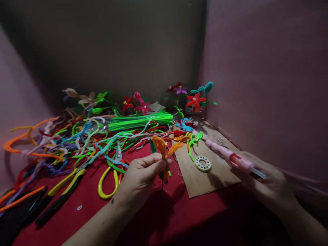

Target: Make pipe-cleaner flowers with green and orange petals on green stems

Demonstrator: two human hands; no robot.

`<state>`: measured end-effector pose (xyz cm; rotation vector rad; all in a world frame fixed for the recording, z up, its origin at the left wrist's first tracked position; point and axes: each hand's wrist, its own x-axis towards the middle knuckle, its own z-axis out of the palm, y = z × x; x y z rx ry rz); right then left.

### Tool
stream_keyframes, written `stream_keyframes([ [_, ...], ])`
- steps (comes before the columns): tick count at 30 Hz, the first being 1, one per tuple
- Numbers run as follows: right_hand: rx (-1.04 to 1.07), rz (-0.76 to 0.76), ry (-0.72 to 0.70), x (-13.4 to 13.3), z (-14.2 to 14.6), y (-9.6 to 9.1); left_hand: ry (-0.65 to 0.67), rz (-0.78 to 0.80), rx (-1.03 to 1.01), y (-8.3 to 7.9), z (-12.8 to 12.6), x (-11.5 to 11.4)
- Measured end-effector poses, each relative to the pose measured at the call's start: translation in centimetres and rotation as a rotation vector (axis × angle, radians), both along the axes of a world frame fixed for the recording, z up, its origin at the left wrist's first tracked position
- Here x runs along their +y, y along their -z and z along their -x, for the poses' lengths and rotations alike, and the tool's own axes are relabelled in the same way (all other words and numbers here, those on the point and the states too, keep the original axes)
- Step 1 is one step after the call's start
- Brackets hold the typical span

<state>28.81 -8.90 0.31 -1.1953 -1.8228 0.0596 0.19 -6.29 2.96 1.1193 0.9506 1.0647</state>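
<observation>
My left hand is closed in a pinch on an orange pipe-cleaner flower with a green stem, held above the red cloth. My right hand, blurred by motion, is wrapped round a pink glue gun whose nozzle points left over a brown cardboard sheet. A pale ring-shaped disc lies on the cardboard between the two hands.
A tangle of coloured pipe cleaners covers the left of the red table, with a bundle of neon green ones. Yellow-handled scissors and yellow-black pliers lie near the left hand. Finished flowers stand at the back wall.
</observation>
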Motion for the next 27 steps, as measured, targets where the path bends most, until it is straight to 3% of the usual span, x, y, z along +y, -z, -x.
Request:
stream_keyframes([
  [4,-0.302,-0.075,0.182,4.1,-2.9,2.1,-0.013,0.022,-0.068,0.5,0.2,0.4],
  [9,-0.631,0.038,0.313,8.4,-5.6,4.0,-0.002,0.081,-0.154,0.6,0.3,0.7],
  [13,-0.724,0.114,0.319,8.8,-5.9,3.0,0.006,0.097,-0.191,0.7,0.3,0.7],
  [15,-0.653,0.084,0.368,7.8,-4.6,1.7,0.016,0.105,-0.204,0.8,0.3,0.8],
  [16,-0.555,0.06,0.339,7.1,-3.5,1.0,0.026,0.111,-0.209,0.9,0.3,0.8],
  [18,-0.16,0.06,0.154,5.8,-0.4,-0.4,0.056,0.127,-0.214,0.9,0.2,0.7],
  [21,0.334,0.346,-0.328,4.7,5.0,-1.8,0.095,0.144,-0.231,0.8,0.2,0.5],
  [24,0.575,0.404,-0.618,4.6,8.9,-2.6,0.136,0.16,-0.274,0.6,0.3,0.2],
  [27,0.626,0.395,-0.721,4.8,10.5,-3.0,0.172,0.191,-0.32,0.2,0.5,-0.1],
])
